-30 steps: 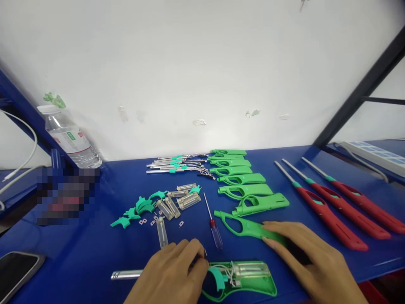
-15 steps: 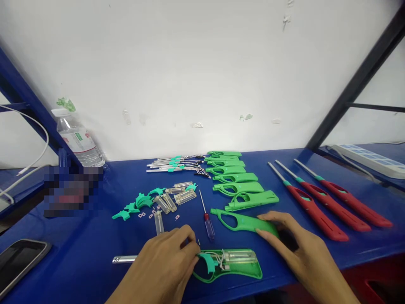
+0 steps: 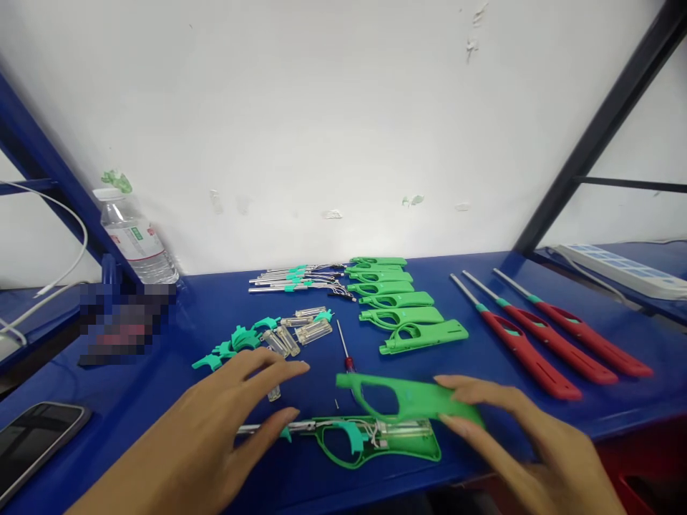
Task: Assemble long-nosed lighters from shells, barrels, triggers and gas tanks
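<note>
A half-built green lighter lies open on the blue table near the front edge, its metal tube pointing left and its clear tank and wires showing. My right hand holds a green shell half just above it, fingers wrapped round its rear end. My left hand hovers over the tube with fingers stretched out, holding nothing. A small red-handled screwdriver lies behind the raised shell.
Several green shell halves lie in a row mid-table, metal tubes behind them. Teal triggers and clear tanks lie left of centre. Three finished red lighters lie right. A water bottle, a phone, a power strip.
My right hand lifted the green shell half off the table and brought it left over the open lighter. My left hand let go of the lighter, opened and rose.
</note>
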Demonstrator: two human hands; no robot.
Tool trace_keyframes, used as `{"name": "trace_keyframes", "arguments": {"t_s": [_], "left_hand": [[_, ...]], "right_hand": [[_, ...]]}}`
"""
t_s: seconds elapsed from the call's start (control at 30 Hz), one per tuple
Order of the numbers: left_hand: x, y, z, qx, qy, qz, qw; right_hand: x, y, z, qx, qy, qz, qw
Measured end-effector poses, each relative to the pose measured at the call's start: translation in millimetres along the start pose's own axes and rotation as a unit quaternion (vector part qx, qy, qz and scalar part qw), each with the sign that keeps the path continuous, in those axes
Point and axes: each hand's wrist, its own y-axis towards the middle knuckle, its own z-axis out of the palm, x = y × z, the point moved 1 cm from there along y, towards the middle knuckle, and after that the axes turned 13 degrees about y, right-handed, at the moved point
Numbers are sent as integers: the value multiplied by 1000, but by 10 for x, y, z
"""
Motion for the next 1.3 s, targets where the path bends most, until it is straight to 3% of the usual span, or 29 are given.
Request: {"name": "trace_keyframes", "arguments": {"t_s": [0.2,0.47,0.83,1.3], "left_hand": [[-5,-129,89,112,5,68,991],[-208,222,-27,242,-90,84,962],[-231,233,11,264,-100,67,957],[-228,204,125,272,-144,43,950]], "right_hand": [[124,-29,314,70,55,-50,995],[21,-92,330,93,64,-66,991],[116,10,333,79,53,-100,990],[118,-31,280,151,-13,-106,983]]}}
